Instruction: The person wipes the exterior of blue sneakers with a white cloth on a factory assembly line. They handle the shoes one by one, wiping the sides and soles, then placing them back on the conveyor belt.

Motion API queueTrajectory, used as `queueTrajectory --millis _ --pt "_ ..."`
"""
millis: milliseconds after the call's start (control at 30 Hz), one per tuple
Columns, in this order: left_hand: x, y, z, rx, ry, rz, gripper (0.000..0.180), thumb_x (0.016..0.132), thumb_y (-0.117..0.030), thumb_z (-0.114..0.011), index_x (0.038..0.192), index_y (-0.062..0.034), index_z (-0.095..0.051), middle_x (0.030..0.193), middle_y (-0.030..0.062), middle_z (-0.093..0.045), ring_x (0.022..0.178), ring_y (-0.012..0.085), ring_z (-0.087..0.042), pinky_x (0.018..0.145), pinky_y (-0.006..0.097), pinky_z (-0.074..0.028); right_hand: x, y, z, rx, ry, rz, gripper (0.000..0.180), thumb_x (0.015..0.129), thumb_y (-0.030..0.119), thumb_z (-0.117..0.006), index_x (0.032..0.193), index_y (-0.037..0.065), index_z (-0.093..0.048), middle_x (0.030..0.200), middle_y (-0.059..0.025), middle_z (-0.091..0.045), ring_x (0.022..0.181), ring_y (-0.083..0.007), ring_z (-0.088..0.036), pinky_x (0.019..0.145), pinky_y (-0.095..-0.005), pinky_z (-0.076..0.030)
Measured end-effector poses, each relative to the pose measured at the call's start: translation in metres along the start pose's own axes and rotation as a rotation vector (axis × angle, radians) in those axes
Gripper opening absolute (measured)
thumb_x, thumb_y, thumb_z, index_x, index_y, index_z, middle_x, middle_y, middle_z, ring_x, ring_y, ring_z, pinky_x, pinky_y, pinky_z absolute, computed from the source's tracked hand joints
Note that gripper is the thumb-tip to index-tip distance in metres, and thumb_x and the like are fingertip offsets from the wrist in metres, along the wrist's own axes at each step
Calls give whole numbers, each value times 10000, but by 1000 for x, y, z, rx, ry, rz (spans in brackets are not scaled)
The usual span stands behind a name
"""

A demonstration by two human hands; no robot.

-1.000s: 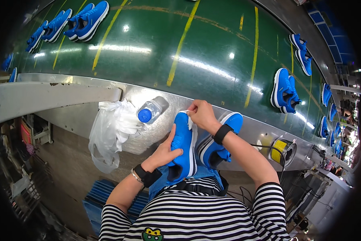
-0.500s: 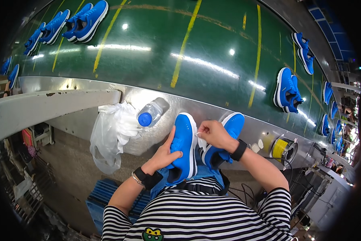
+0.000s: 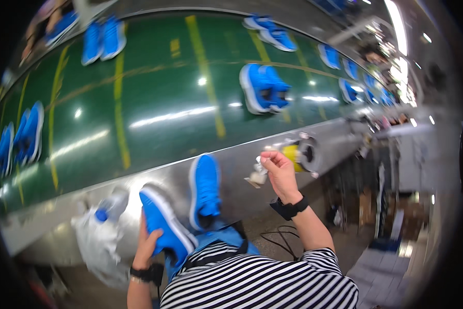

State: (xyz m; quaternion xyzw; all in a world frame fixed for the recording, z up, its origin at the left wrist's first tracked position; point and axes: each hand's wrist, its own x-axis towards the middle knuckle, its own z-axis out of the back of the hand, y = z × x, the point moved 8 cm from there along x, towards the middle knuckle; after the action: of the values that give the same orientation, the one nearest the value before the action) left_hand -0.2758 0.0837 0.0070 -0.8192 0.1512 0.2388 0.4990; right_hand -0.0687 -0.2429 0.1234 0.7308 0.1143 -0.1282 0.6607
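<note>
My left hand (image 3: 148, 243) grips a blue sneaker (image 3: 164, 216) with a white sole, its toe pointing away and tilted left. Beside it, a second blue sneaker (image 3: 207, 188) lies against the metal ledge (image 3: 236, 170), untouched by either hand. Out to the right, my right hand (image 3: 279, 174) is raised with thumb and forefinger pinched on a small white cloth (image 3: 261, 163); motion blurs its exact shape. Just left of that hand are some small pale pieces (image 3: 256, 178) on the ledge.
A green conveyor belt (image 3: 159, 98) with yellow lines carries several pairs of blue sneakers (image 3: 265, 87). On the ledge stand a yellow-labelled round container (image 3: 292, 154), right, and, left, a white plastic bag (image 3: 95, 244) beside a blue-capped bottle (image 3: 101, 215). A dark cable (image 3: 278, 237) hangs below.
The view has swung right. My right hand has left the sneakers and moved right, towards the yellow container, still pinching the white cloth. My left hand keeps its sneaker, now tilted left.
</note>
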Motion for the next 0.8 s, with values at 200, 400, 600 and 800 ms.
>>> queueTrajectory --millis 200,400,600,800 --pt "-1 -6 -9 64 -109 132 801 712 -53 -465 1427 -110 -108 1317 140 -364 1090 243 -468 883 311 -428 -2 36 236 -724 -599 298 151 754 -22 -606 902 -13 -575 814 -65 -632 743 -108 -598 677 -247 -479" --pt "-3 -6 -12 85 -108 226 812 691 -79 -467 1423 -112 -118 1273 149 -406 1063 255 -493 850 325 -458 40 8 258 -1168 -563 224 146 702 20 -611 838 63 -644 780 -138 -638 746 -306 -613 721 -370 -476" --pt "-9 0 -25 168 -138 252 809 700 -78 -471 1424 -115 -112 1293 140 -397 1094 260 -480 890 334 -436 51 -1 260 -1293 -497 119 124 713 53 -593 825 73 -645 799 -157 -605 837 -346 -559 751 -414 -445" --pt "-16 5 -11 136 -136 243 818 752 -71 -527 1432 -142 -78 1356 124 -339 1162 238 -420 938 323 -384 37 32 234 -1204 -585 518 140 741 67 -575 873 68 -619 866 -115 -595 882 -293 -520 785 -390 -407"
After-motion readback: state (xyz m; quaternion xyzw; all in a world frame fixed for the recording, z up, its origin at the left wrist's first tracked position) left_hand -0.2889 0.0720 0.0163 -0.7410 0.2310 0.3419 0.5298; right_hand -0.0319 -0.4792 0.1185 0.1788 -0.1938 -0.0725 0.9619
